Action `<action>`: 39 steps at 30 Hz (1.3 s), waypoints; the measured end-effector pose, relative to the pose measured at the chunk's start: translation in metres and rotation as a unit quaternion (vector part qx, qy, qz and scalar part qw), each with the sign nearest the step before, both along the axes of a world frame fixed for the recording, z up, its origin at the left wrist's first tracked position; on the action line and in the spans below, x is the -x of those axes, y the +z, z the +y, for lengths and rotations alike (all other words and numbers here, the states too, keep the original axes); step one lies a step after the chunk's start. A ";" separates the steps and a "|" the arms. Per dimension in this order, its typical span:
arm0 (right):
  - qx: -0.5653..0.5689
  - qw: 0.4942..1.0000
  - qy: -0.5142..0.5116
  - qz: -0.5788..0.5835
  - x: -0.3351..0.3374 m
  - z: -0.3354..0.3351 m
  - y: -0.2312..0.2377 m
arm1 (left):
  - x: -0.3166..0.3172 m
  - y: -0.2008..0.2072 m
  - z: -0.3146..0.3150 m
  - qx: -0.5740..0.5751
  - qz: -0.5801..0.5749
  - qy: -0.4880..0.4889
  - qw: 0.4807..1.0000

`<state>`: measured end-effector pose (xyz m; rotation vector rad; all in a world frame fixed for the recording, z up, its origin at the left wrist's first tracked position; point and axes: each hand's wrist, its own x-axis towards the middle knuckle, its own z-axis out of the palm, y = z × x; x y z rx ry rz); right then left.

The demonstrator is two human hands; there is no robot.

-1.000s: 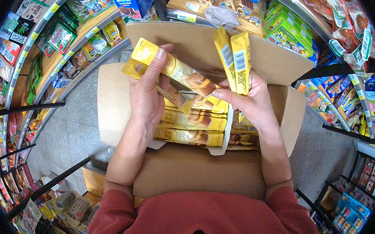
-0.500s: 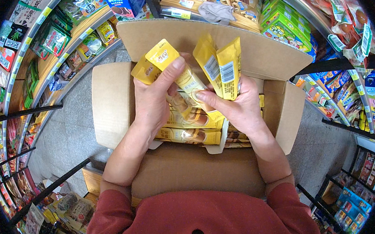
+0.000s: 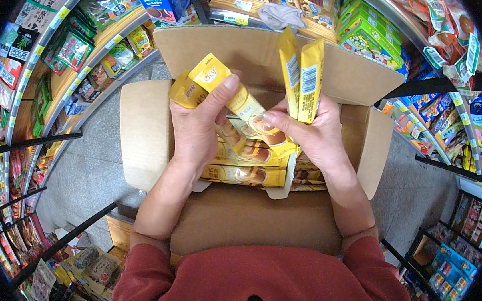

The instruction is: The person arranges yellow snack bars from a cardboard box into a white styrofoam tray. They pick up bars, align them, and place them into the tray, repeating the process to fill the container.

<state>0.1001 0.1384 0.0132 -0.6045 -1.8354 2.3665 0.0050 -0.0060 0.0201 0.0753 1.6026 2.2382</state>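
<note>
Two long yellow packets (image 3: 245,106) fan out from my left hand (image 3: 194,126), whose thumb presses on the upper one. My right hand (image 3: 317,131) is closed round two more yellow packets (image 3: 309,82) that stand up with their barcode sides showing. Its thumb reaches the lower part of the left hand's upper packet. Below both hands sits an open cardboard box (image 3: 146,133). More yellow packets (image 3: 244,174) lie in it in rows, with a white divider (image 3: 289,180) beside them. My hands partly hide the box's inside.
Shelves of snack bags (image 3: 72,50) curve along the left. At the back are a grey cloth (image 3: 281,16), blue boxes (image 3: 162,3) and green boxes (image 3: 371,36). Bagged goods (image 3: 452,31) hang at the far right. Black bars (image 3: 66,244) flank me, and grey floor (image 3: 88,160) shows beside the box.
My right hand has turned its two packets more upright and shifted them slightly right. The left hand still holds its pair, almost unmoved.
</note>
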 end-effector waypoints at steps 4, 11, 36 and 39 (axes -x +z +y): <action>0.025 0.998 0.041 0.050 -0.003 0.008 -0.001 | 0.006 -0.001 0.000 -0.024 0.004 0.046 0.999; 0.008 0.995 0.070 0.068 -0.007 0.000 -0.006 | 0.017 -0.004 -0.010 -0.069 0.007 0.078 0.995; -0.443 0.846 0.286 0.077 -0.014 0.013 -0.006 | 0.081 -0.039 -0.067 -0.568 -0.119 -0.043 0.813; -0.448 0.857 0.255 0.014 -0.012 0.014 0.003 | 0.082 -0.041 -0.068 -0.566 -0.123 -0.052 0.814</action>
